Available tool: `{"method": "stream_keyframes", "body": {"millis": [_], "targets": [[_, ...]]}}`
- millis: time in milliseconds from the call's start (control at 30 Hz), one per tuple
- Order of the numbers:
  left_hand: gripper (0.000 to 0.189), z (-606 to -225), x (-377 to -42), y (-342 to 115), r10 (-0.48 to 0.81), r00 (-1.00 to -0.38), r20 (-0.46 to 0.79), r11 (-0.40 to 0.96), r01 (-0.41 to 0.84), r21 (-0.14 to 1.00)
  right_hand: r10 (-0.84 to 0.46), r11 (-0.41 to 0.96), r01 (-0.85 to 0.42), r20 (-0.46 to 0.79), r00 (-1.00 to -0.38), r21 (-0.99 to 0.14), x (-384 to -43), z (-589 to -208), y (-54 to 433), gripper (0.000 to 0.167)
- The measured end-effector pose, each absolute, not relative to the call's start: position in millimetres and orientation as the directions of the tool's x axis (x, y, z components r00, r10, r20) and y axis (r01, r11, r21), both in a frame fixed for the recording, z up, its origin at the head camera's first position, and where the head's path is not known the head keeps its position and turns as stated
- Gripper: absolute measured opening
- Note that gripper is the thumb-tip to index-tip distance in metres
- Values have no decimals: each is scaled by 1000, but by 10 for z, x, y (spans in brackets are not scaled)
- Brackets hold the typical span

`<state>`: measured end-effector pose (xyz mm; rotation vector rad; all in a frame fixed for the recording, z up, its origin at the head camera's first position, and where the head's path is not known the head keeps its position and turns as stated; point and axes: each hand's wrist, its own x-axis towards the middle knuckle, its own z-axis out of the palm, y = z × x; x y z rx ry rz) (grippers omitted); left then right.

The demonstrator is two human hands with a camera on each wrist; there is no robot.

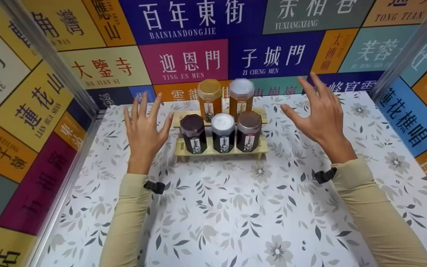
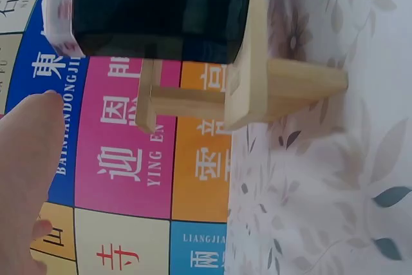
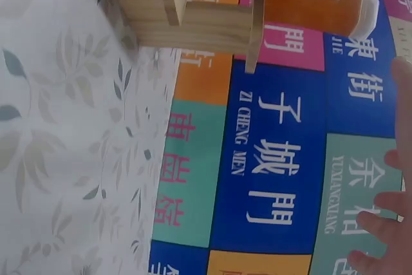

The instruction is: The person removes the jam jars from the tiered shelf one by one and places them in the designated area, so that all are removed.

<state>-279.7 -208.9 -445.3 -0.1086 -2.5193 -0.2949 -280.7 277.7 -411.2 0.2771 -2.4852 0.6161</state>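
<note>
Head view shows a two-tier wooden stand (image 1: pixel 181 149) near the back edge of the worktop (image 1: pixel 206 207), roughly midway between its left and right edges. It carries five lidded, faceted jars. On the raised back tier stand the left amber jar (image 1: pixel 209 104), under a golden lid (image 1: pixel 209 87), and the right amber jar (image 1: pixel 240 103), under a pale translucent lid (image 1: pixel 241 86); both hold orange-amber contents. Along the lower front tier are the left dark jar (image 1: pixel 194 137) with a dark purple lid (image 1: pixel 192 122), the middle dark jar (image 1: pixel 219 136) with a white lid (image 1: pixel 223 120), and the right dark jar (image 1: pixel 243 137) with a brown lid (image 1: pixel 249 119). Their contents look nearly black; whether liquid or paste cannot be told.

Every jar is upright, long axis vertical, with its label turned toward the worktop's front edge. The stand's long axis runs left to right, about parallel to the back edge.

The left hand (image 1: pixel 145 131) is raised near the stand's left end, fingers spread toward the back edge, its grip empty. The right hand (image 1: pixel 323 115) is raised apart from the right end, fingers parted and angled back and leftward, its grip likewise empty.
</note>
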Motion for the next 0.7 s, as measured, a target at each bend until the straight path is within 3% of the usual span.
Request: {"method": "stream_keyframes", "body": {"millis": [267, 700], "targets": [[54, -4629, -2769, -2018, 3, -752, 659, 925, 253, 284, -107, 820, -432, 640, -761, -376, -2661, -4224, 2524, 79], [44, -5092, -2795, -1924, -85, -834, 546, 706, 336, 623, -174, 715, -507, 580, -796, -481, -2510, -4529, 2086, 76]]}}
